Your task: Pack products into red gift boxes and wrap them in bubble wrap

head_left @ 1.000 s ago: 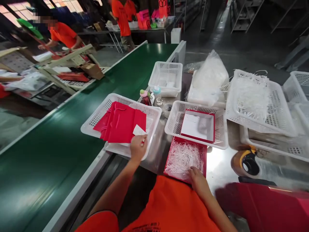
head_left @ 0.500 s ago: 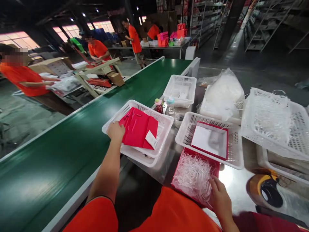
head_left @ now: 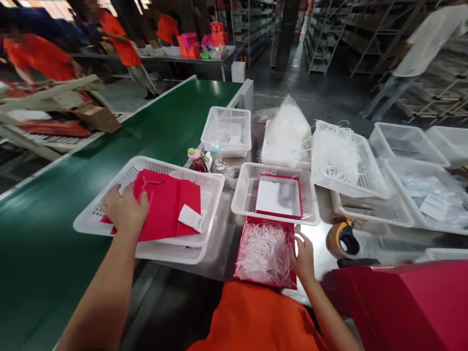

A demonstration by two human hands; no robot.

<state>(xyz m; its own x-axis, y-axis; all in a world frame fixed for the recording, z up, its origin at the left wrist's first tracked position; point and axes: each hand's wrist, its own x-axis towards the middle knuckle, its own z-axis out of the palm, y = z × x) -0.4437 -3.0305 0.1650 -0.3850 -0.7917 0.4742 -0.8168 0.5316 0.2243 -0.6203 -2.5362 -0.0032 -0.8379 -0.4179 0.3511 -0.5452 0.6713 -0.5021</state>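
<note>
My left hand, slightly blurred, reaches over the left side of a flat red paper bag with its fingers apart. The bag lies in a white perforated basket, stacked on another white tray, and carries a small white printed slip. Near my body is an open red box filled with white shredded paper. Loosely bent and apart, the fingers of my right hand are at its right edge. Just behind, a red-rimmed box with a white inside sits in another white basket.
A green conveyor belt runs along the left. Bottles and a tape roll stand between baskets. Right are a basket of shredded paper, a tape dispenser and large red material. Several people work beyond.
The view has swung right, bringing more baskets and a person in white into sight. My left hand has moved from the basket's left rim over the bag. My right hand has drawn back to the box's edge.
</note>
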